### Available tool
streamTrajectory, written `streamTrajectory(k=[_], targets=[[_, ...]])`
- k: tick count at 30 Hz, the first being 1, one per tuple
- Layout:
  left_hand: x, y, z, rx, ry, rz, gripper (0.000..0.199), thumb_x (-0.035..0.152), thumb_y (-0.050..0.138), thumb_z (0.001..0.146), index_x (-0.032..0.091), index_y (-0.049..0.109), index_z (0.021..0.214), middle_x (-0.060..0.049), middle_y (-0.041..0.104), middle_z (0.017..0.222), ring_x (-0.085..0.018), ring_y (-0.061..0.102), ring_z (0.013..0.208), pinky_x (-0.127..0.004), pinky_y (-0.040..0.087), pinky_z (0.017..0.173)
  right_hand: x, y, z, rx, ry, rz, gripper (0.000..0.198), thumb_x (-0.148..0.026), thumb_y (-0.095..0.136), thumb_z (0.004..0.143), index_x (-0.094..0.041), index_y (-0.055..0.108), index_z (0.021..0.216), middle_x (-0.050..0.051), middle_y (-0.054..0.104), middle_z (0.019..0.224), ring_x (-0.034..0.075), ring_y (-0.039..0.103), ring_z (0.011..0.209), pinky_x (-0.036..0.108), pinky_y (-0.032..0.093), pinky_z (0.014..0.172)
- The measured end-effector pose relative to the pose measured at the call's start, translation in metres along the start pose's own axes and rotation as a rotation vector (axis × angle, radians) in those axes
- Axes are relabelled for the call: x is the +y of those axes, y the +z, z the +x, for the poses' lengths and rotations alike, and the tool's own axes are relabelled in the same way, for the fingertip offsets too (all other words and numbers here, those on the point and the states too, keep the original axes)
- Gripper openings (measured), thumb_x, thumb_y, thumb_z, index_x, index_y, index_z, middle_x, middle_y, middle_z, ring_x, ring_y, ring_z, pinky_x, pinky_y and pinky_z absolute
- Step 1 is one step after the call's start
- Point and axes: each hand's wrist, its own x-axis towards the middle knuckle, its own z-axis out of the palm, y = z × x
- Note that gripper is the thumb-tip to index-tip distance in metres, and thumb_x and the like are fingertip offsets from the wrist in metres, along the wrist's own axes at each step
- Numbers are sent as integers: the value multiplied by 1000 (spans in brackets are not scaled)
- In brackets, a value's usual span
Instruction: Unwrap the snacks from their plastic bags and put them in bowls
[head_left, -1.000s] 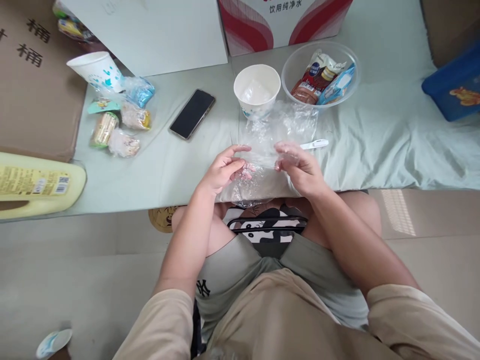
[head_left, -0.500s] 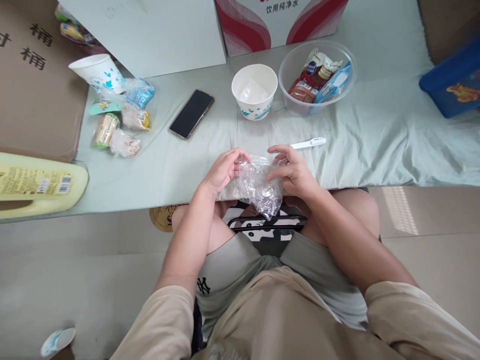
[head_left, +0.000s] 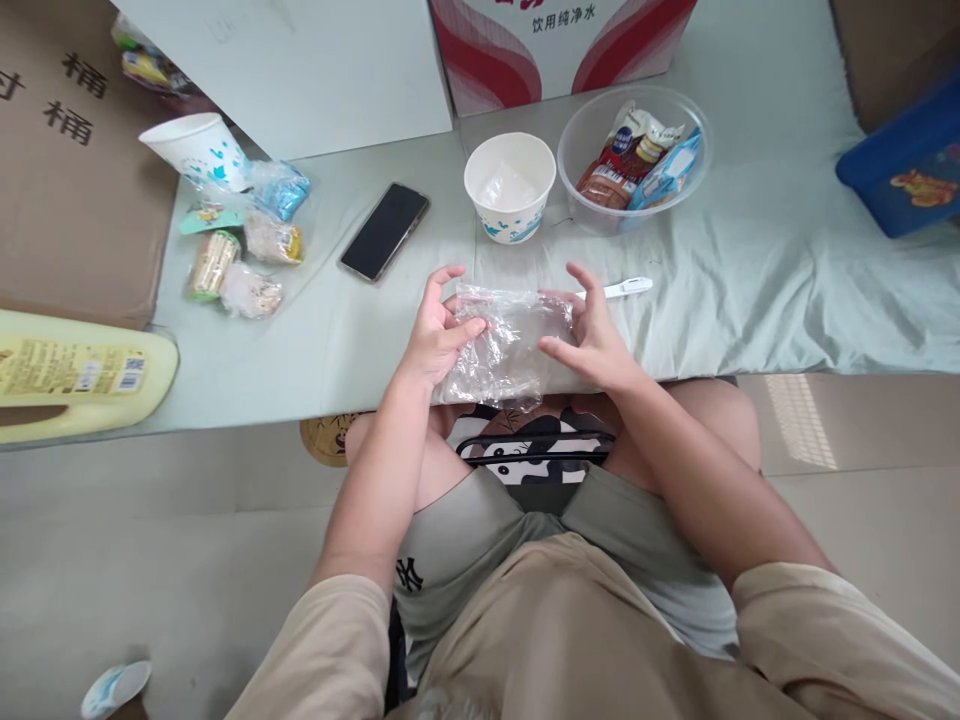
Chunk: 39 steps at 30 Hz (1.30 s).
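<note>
Along the far side of the desk (head_left: 330,350) stand a white box (head_left: 322,70) and a smaller red-and-white box (head_left: 562,60). Before the latter sits a clear bowl (head_left: 590,214). Over the desk's near edge, a clear bag (head_left: 514,350) spans the hands: the left hand (head_left: 433,335) pinches it; the right hand (head_left: 600,345) has thumb and forefinger spread, other fingers at its edge, their grip unclear. Beyond are a cup (head_left: 510,224), a phone (head_left: 385,232) and, beside the right hand, a white utensil (head_left: 628,288).
</note>
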Motion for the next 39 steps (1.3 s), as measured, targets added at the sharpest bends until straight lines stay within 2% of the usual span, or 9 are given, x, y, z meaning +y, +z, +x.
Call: streamTrajectory(k=[4,8,13,16,19,22,30,34,39], targets=[[2,2,-2,-34,-26,-23,93,41,97,58,33,49,138,-3,74,105,-16,74,77,-27,58,72,-8,5,0,67,101,3,58,-41,74,88,-31,47,139,0,68,88,20,69,80,41,61,83],[2,3,-2,-129,-202,20,72,38,96,60,21,63,122,-5,76,93,-18,75,80,-27,58,70,-9,4,2,157,140,87,48,-46,68,93,-34,48,135,-1,68,88,15,65,62,36,60,69],[2,5,0,-10,-152,-10,41,39,92,64,16,69,89,-3,75,79,-13,70,69,-22,54,63,-5,6,3,147,176,231,69,-57,79,81,-34,46,137,-2,68,85,19,70,76,35,60,69],[3,6,-2,-12,-94,-70,44,44,92,65,19,71,95,-2,76,82,-13,71,70,-23,56,63,-9,8,3,97,244,221,54,-44,88,70,-26,60,112,-2,66,79,16,66,73,32,57,69],[4,8,-4,-97,-167,-58,48,44,92,66,18,70,100,-3,77,83,-16,73,72,-26,59,66,-16,7,2,124,222,130,30,-39,82,76,-22,60,87,-2,64,75,13,61,68,29,53,67],[2,10,-4,-93,-185,13,38,39,88,70,16,69,93,-3,75,77,-15,71,66,-26,58,65,-19,6,2,89,184,19,24,-41,75,82,-23,61,91,-2,68,76,14,64,69,29,52,65],[-3,8,-4,-7,-33,198,29,43,77,84,22,68,101,4,62,58,-13,62,52,-23,50,51,-18,6,0,-14,195,72,30,-50,67,91,-27,66,111,-5,58,62,12,50,49,27,45,49],[3,7,-7,-11,-66,33,28,43,79,76,24,66,93,6,58,55,-11,54,45,-22,45,43,-16,6,1,83,154,145,30,-57,68,87,-27,69,94,-1,63,73,14,52,59,28,43,52],[12,5,-6,-86,-79,-60,30,48,67,76,19,65,69,-2,62,64,-12,56,52,-25,48,47,-16,2,2,20,147,230,52,-74,54,86,-25,69,79,4,63,73,21,58,66,36,48,59]])
